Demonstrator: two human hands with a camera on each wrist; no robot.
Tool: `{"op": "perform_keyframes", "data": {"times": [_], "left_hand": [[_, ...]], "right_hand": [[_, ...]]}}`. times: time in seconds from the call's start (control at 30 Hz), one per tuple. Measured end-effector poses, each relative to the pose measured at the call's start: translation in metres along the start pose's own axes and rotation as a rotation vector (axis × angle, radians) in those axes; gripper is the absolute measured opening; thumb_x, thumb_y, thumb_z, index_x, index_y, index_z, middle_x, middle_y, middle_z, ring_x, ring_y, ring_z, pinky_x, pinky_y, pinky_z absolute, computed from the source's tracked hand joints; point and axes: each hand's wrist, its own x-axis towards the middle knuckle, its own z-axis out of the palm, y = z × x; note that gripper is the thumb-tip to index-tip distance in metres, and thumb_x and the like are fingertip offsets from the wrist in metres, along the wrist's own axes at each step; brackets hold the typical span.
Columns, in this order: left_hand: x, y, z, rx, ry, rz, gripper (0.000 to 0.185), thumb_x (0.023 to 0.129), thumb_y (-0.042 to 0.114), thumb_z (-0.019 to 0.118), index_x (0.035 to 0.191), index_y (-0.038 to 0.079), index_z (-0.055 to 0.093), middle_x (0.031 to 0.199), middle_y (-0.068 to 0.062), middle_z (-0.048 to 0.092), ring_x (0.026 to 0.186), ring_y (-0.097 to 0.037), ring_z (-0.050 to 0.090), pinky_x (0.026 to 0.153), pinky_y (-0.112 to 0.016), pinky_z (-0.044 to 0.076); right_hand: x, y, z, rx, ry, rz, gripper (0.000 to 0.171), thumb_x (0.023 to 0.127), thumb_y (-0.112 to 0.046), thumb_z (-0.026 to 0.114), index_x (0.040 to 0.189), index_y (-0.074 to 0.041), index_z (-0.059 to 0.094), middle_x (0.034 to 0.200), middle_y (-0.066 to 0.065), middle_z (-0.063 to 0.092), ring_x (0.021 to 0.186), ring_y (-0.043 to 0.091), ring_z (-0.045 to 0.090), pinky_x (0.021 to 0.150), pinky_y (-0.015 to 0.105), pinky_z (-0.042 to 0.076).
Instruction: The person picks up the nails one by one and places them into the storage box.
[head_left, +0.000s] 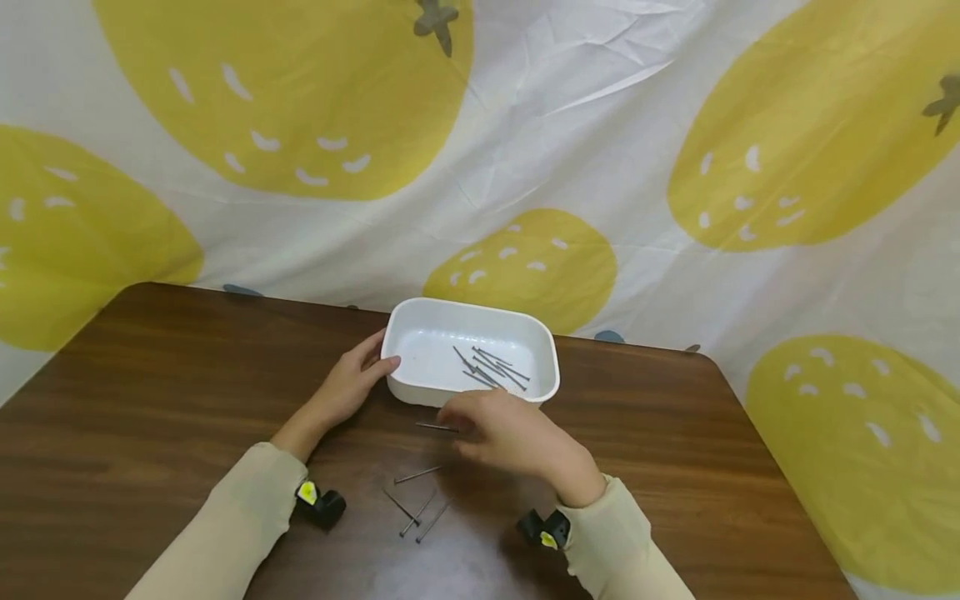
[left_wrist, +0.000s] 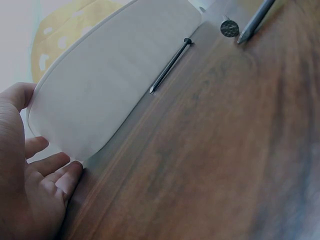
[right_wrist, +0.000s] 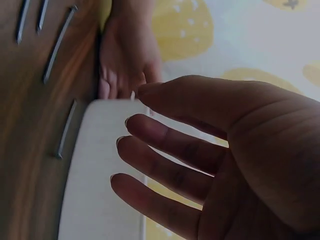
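Note:
A white rectangular dish (head_left: 417,393) stands on the table with several nails (head_left: 501,368) lying in its right part. My left hand (head_left: 349,385) grips the dish's left end, thumb over the rim and fingers against the outer wall. Just in front of the dish, my right hand (head_left: 501,432) hovers with parted, gently bent fingers (right_wrist: 165,187); nothing is between them. Beside its fingertips, one nail (left_wrist: 170,67) lies on the table along the dish's front wall. Closer to me lie several more loose nails (head_left: 417,474), some of them crossing.
The dark wooden table (head_left: 187,392) reaches back to a white cloth (head_left: 570,125) printed with yellow fruit shapes. A small black device (head_left: 321,505) is strapped at the left wrist, and a similar one (head_left: 543,528) at the right.

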Motion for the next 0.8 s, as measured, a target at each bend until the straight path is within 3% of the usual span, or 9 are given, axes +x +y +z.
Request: {"op": "perform_keyframes", "data": {"times": [0.13, 0.33, 0.53, 0.8], "left_hand": [[-0.001, -0.001, -0.001, -0.004, 0.007, -0.007, 0.064, 0.104, 0.023, 0.054, 0.158, 0.000, 0.028, 0.163, -0.024, 0.032, 0.150, -0.039, 0.036, 0.122, -0.050, 0.034], [-0.002, -0.001, -0.001, -0.004, -0.001, -0.011, 0.066, 0.104, 0.026, 0.055, 0.159, 0.001, 0.027, 0.163, -0.023, 0.032, 0.149, -0.039, 0.037, 0.122, -0.050, 0.035], [-0.002, -0.004, -0.002, -0.006, -0.002, -0.011, 0.066, 0.104, 0.027, 0.054, 0.159, 0.002, 0.027, 0.164, -0.022, 0.030, 0.150, -0.038, 0.035, 0.123, -0.050, 0.034], [-0.001, -0.001, -0.001, -0.006, -0.003, -0.010, 0.065, 0.104, 0.026, 0.054, 0.159, 0.002, 0.027, 0.164, -0.022, 0.031, 0.150, -0.038, 0.035, 0.123, -0.050, 0.034]], "right_hand": [[0.007, -0.009, 0.011, -0.055, -0.045, -0.021, 0.030, 0.086, -0.015, 0.077, 0.115, -0.012, 0.071, 0.106, 0.000, 0.074, 0.095, 0.014, 0.069, 0.087, 0.029, 0.058], [0.015, -0.022, 0.027, -0.151, -0.155, 0.033, 0.029, 0.085, -0.022, 0.078, 0.113, -0.022, 0.071, 0.104, -0.006, 0.068, 0.090, 0.008, 0.065, 0.077, 0.026, 0.057], [0.021, -0.029, 0.040, -0.217, -0.145, 0.003, 0.023, 0.084, -0.020, 0.078, 0.105, -0.023, 0.069, 0.091, -0.009, 0.059, 0.074, 0.005, 0.053, 0.061, 0.023, 0.047], [0.025, -0.029, 0.050, -0.266, -0.145, -0.004, 0.027, 0.082, -0.016, 0.079, 0.105, -0.022, 0.065, 0.091, -0.008, 0.058, 0.074, 0.006, 0.055, 0.060, 0.023, 0.048]]}}
